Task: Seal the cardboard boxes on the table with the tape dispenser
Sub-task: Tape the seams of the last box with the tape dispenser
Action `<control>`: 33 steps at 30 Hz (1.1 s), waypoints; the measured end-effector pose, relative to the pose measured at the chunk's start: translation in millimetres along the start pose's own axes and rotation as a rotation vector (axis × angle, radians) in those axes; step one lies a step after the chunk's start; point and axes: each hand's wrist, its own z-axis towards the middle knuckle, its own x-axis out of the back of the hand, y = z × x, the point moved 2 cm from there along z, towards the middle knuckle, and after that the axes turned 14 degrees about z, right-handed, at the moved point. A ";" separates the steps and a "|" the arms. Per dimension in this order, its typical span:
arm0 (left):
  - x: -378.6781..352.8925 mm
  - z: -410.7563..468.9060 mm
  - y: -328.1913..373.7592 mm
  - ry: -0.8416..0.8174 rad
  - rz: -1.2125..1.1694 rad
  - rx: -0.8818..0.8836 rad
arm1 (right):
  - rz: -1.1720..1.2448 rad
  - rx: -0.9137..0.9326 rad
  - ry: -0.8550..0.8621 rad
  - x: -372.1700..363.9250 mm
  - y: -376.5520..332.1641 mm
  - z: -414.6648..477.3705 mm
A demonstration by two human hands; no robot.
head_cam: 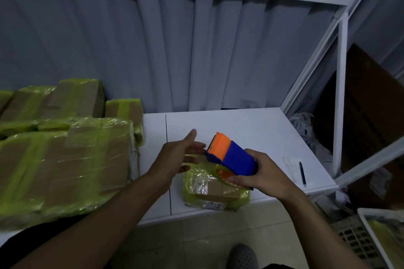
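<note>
Several boxes (65, 159) at 9 o'clock look taped; small box (218, 190) seemingly mid-wrap; right hand (264, 172) grips tape dispenser (238, 159); left hand (177, 155) spread, empty.

It looked like a small packing room; taped cardboard parcels (65, 159) were piled on a white worktable (251, 129); white metal racking (341, 94) framed it; brown cardboard sheets (371, 98) leaned behind; a grey curtain (175, 50) hung at the back.

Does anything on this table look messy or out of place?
The small box sits right at the table's front edge, maybe slightly over it. Its yellow-green tape looks wrinkled and bunched rather than smooth.
</note>
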 end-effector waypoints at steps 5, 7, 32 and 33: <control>3.5 -2.3 -2.2 0.038 0.077 -0.072 | -0.007 -0.004 -0.026 -2.7 0.6 0.1; 4.8 -1.4 -4.4 0.075 0.112 -0.110 | -0.015 -0.003 -0.023 -3.4 0.4 0.4; 19.0 41.8 -64.3 0.435 -0.136 0.181 | -0.417 -0.044 0.271 -8.0 -7.6 20.3; 15.9 42.7 -67.2 0.428 -0.138 0.194 | -0.457 -0.037 0.290 -8.5 -6.5 23.8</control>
